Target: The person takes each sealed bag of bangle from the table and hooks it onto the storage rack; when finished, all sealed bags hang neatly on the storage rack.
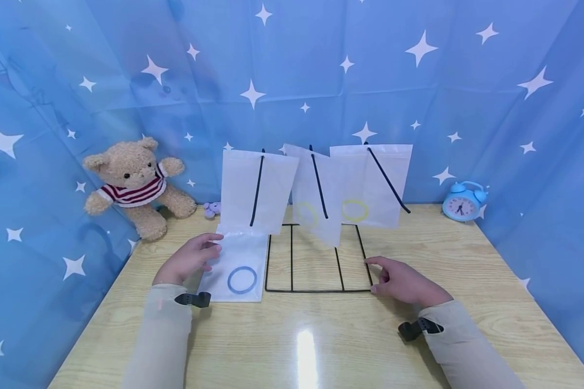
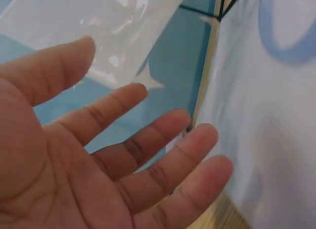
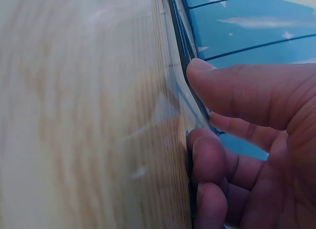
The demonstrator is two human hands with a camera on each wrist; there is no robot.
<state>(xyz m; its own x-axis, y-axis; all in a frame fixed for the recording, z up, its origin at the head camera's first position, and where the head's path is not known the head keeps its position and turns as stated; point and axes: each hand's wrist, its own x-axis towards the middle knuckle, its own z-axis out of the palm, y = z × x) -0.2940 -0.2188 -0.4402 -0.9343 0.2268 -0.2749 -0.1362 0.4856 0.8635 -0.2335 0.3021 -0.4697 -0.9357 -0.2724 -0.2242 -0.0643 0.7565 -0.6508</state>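
My left hand (image 1: 190, 259), palm facing sideways and fingers spread, is at the left edge of a flat white plastic bag (image 1: 233, 254). A blue ring (image 1: 242, 280) shows on this bag; I cannot tell whether it lies inside. My right hand (image 1: 401, 281) holds the front right corner of a black wire rack (image 1: 316, 292), thumb and forefinger at the wire and the other fingers curled. From the rack's prongs hang three translucent white bags: a left one (image 1: 245, 189), a middle one (image 1: 306, 183) and a right one (image 1: 379, 183). Yellow rings show through the middle and right bags.
A teddy bear (image 1: 136, 183) in a striped top sits at the back left of the wooden table (image 1: 253, 340). Beside it is a small purple toy (image 1: 211, 209). At the back right stands a blue alarm clock (image 1: 462, 205). A starry blue curtain (image 1: 302, 65) hangs behind.
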